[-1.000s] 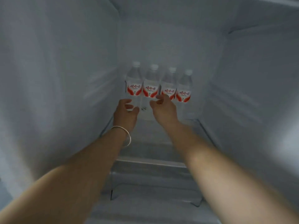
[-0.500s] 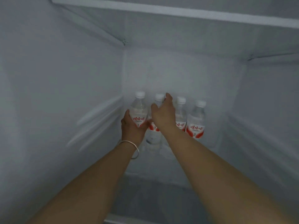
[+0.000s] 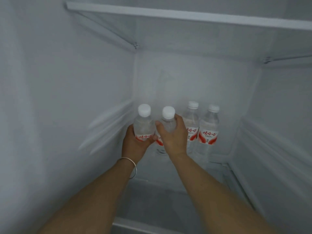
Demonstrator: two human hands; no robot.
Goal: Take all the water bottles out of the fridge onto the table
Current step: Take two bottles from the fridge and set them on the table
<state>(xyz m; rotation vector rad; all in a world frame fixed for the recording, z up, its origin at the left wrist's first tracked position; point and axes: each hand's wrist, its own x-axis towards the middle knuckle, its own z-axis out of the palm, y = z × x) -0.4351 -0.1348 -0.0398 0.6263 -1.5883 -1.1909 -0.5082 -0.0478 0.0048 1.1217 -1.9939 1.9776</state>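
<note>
Fridge [image 3: 67, 98]: open; four bottles upright against its back wall.
Left hand [image 3: 135, 144]: grip closed on leftmost bottle [image 3: 143, 125], at 12 o'clock from wrist.
Right hand [image 3: 173, 137]: grip wrapped round second bottle [image 3: 168, 122].
Remaining bottles [image 3: 208, 130]: at 3 o'clock, just beside right hand.
Bracelet [image 3: 131, 168]: left wrist.
</note>
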